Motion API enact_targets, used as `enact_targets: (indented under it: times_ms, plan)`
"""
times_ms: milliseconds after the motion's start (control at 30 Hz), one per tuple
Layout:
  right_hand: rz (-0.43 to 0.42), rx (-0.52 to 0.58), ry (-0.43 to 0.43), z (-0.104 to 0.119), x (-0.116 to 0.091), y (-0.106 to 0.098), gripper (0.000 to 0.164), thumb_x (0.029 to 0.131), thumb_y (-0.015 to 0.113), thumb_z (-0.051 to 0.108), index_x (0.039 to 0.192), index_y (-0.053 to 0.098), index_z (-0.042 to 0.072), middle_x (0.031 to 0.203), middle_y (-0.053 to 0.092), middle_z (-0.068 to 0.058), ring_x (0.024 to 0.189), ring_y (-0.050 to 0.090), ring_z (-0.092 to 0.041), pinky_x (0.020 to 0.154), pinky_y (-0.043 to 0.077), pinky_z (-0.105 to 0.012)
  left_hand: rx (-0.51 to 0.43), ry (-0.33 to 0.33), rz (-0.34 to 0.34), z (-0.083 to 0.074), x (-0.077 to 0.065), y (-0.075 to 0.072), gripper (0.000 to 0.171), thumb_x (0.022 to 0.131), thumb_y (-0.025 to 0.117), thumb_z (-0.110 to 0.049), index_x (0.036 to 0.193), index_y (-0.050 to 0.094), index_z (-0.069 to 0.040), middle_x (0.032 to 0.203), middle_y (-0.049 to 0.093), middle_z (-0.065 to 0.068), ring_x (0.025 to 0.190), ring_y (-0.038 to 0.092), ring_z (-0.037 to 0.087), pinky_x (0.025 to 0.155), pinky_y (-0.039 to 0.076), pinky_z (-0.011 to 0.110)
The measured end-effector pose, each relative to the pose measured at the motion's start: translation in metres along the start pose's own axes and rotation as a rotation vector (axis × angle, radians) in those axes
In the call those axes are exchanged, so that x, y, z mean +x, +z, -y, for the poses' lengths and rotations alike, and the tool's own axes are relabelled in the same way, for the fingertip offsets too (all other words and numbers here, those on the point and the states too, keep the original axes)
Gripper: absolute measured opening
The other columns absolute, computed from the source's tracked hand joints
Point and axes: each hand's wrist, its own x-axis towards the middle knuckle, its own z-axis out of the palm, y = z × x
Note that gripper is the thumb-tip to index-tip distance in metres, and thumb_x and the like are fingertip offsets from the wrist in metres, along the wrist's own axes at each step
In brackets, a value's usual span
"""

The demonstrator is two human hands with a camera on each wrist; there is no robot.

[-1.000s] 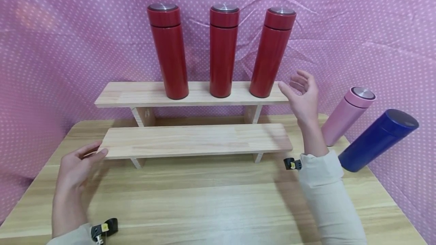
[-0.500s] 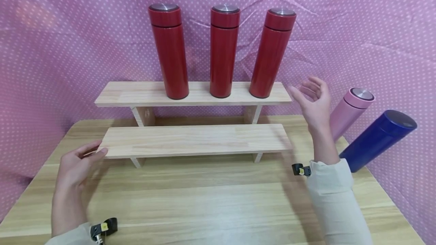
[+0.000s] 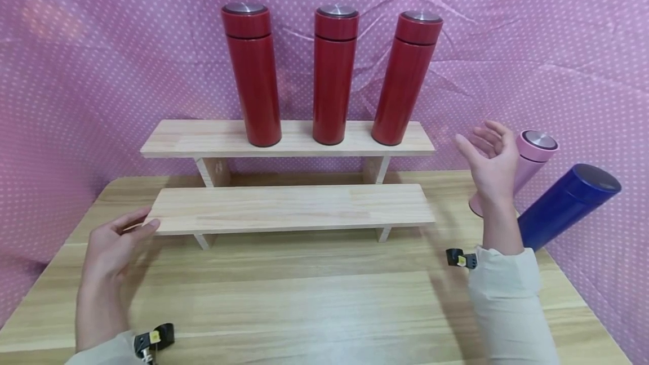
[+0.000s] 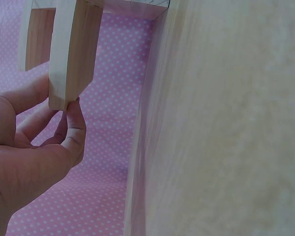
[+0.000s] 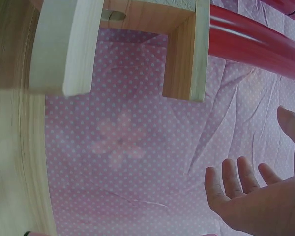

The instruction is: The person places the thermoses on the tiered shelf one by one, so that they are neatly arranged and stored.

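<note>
At the left end of a two-tier wooden shelf (image 3: 289, 208), my left hand (image 3: 109, 249) pinches the lower board between thumb and fingers. The left wrist view shows the same grip on the board's end (image 4: 64, 73). On the upper board (image 3: 203, 137) stand three red thermos bottles: left (image 3: 254, 83), middle (image 3: 334, 83) and right (image 3: 407, 83). My right hand (image 3: 493, 170) is in the air right of the shelf, fingers loosely bent and holding nothing. It partly covers a pink thermos bottle (image 3: 537, 154).
A dark blue thermos bottle (image 3: 568, 204) stands beside the pink one, near the right edge of the wooden table (image 3: 324, 297). Pink dotted cloth (image 3: 507, 44) hangs behind and along both sides.
My right hand has moved right, away from the upper board's right end, and now overlaps the pink thermos bottle. The left hand keeps its grip on the lower board; the bottles stay put.
</note>
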Motion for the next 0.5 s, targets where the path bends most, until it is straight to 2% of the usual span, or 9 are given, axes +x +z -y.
enact_targets:
  times_ms: [67, 133, 200, 300, 367, 500]
  plan:
    - [-0.002, -0.006, -0.001, 0.002, -0.001, -0.003, 0.063, 0.08, 0.085, 0.001, 0.135, 0.054, 0.011, 0.117, 0.062, -0.001, 0.109, 0.059, -0.015, 0.093, 0.048, -0.021, -0.008, 0.003, 0.001, 0.0, 0.0, 0.0, 0.053, 0.087, 0.084, -0.029, 0.137, 0.066, -0.021, 0.098, 0.063, -0.026, 0.066, 0.052, -0.001, 0.044, 0.035, 0.026]
    - [-0.007, -0.001, -0.005, 0.003, -0.001, -0.005, 0.064, 0.08, 0.084, 0.0, 0.135, 0.054, 0.009, 0.117, 0.062, -0.002, 0.11, 0.059, -0.015, 0.092, 0.049, -0.021, -0.006, -0.002, -0.003, 0.0, 0.001, 0.0, 0.052, 0.087, 0.084, -0.029, 0.136, 0.067, -0.022, 0.097, 0.063, -0.026, 0.061, 0.048, 0.002, 0.04, 0.031, 0.028]
    - [-0.017, 0.004, -0.011, 0.006, -0.002, -0.008, 0.063, 0.08, 0.084, -0.001, 0.134, 0.054, 0.009, 0.117, 0.062, -0.002, 0.109, 0.059, -0.015, 0.092, 0.048, -0.021, -0.013, 0.0, 0.001, 0.0, 0.001, 0.0, 0.054, 0.087, 0.084, -0.028, 0.137, 0.066, -0.02, 0.097, 0.063, -0.026, 0.072, 0.054, -0.002, 0.048, 0.037, 0.023]
    - [-0.033, 0.022, -0.019, 0.01, -0.003, -0.013, 0.062, 0.08, 0.084, -0.002, 0.133, 0.055, 0.011, 0.116, 0.062, -0.003, 0.109, 0.059, -0.016, 0.092, 0.048, -0.021, 0.006, -0.003, 0.001, 0.0, 0.001, 0.0, 0.057, 0.087, 0.084, -0.03, 0.139, 0.064, -0.019, 0.098, 0.063, -0.026, 0.077, 0.056, -0.004, 0.057, 0.042, 0.018]
    - [-0.044, 0.026, -0.024, 0.013, -0.003, -0.016, 0.06, 0.08, 0.084, -0.001, 0.132, 0.055, 0.012, 0.116, 0.062, -0.003, 0.109, 0.059, -0.015, 0.092, 0.048, -0.02, 0.018, -0.002, 0.004, 0.0, 0.001, 0.0, 0.059, 0.087, 0.083, -0.031, 0.141, 0.062, -0.017, 0.099, 0.062, -0.027, 0.086, 0.058, -0.006, 0.069, 0.044, 0.014]
    - [-0.064, 0.027, -0.029, 0.018, -0.003, -0.022, 0.059, 0.081, 0.084, -0.001, 0.131, 0.056, 0.013, 0.117, 0.063, -0.003, 0.108, 0.06, -0.015, 0.092, 0.047, -0.02, 0.051, -0.007, 0.001, 0.0, 0.001, 0.001, 0.062, 0.088, 0.082, -0.034, 0.143, 0.06, -0.016, 0.101, 0.059, -0.026, 0.09, 0.057, -0.006, 0.074, 0.043, 0.012]
